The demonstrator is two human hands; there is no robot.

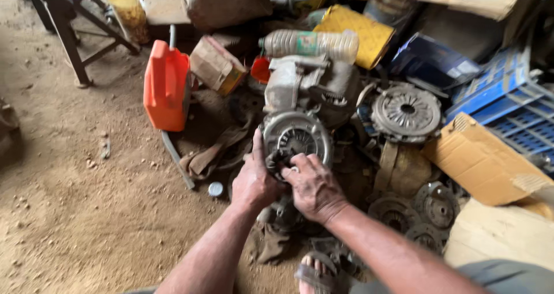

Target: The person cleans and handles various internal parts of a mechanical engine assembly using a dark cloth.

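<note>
Dusty dirt floor (63, 213) all over, pebbles scattered. An orange plastic jug (167, 86) is stood left of the junk pile. The greasy round clutch plate (297, 135) on the gray engine block (311, 86) is gripped by left hand (254, 181) and right hand (314, 187), fingers curled tight. A second ribbed metal disc (407, 112) and torn cardboard (482, 161) are dumped rightward.
</note>
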